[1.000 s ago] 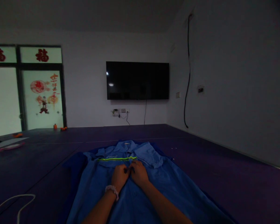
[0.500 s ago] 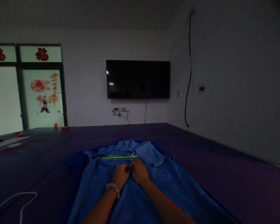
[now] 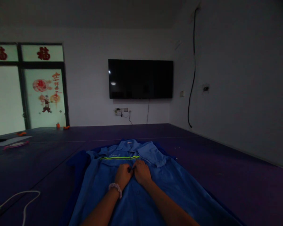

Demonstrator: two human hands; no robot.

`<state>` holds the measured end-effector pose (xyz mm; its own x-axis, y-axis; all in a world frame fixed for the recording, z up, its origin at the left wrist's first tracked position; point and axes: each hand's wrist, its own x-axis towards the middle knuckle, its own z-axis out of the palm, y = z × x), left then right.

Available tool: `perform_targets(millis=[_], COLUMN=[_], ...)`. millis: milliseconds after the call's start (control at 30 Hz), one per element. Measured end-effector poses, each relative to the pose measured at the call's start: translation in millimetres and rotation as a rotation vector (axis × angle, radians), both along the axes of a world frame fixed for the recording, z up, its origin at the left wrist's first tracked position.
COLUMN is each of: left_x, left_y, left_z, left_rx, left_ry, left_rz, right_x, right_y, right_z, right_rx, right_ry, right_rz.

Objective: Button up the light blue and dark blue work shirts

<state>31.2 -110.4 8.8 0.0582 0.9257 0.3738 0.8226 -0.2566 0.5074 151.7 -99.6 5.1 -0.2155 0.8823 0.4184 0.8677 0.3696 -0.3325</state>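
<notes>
A blue work shirt [image 3: 118,185] with a yellow-green stripe across its chest lies spread out, collar away from me, over a darker blue cloth [image 3: 77,163]. My left hand [image 3: 123,174], with a pale scrunchie on the wrist, is closed in a pinch at the shirt's front opening just below the stripe. Right beside it, my right hand [image 3: 141,172] also pinches the front edge, fingers bent. The fingertips nearly meet, and a small dark bit shows between them; whether it is a button or a fold of cloth I cannot make out.
The shirt rests on a broad purple surface [image 3: 226,169]. A white cable [image 3: 28,192] curls at the lower left. Farther left lie a pink-rimmed item [image 3: 16,145] and small orange objects [image 3: 66,127]. A television [image 3: 141,79] hangs on the far wall, and a black cable [image 3: 192,78] dangles at right.
The whole view has shifted slightly. Both hands stay at the same spot on the shirt front, with hardly any change in their grip.
</notes>
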Motion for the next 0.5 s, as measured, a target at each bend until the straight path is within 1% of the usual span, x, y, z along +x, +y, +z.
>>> perform_targets(millis=[500], left_x=[-0.7], left_y=[1.3], left_z=[-2.8], left_rx=[0.018], left_ry=[-0.026], left_rz=[-0.038], right_x=[1.1], right_y=[7.1], right_z=[-6.0], right_rx=[0.0], right_ry=[0.027], right_rz=[0.021])
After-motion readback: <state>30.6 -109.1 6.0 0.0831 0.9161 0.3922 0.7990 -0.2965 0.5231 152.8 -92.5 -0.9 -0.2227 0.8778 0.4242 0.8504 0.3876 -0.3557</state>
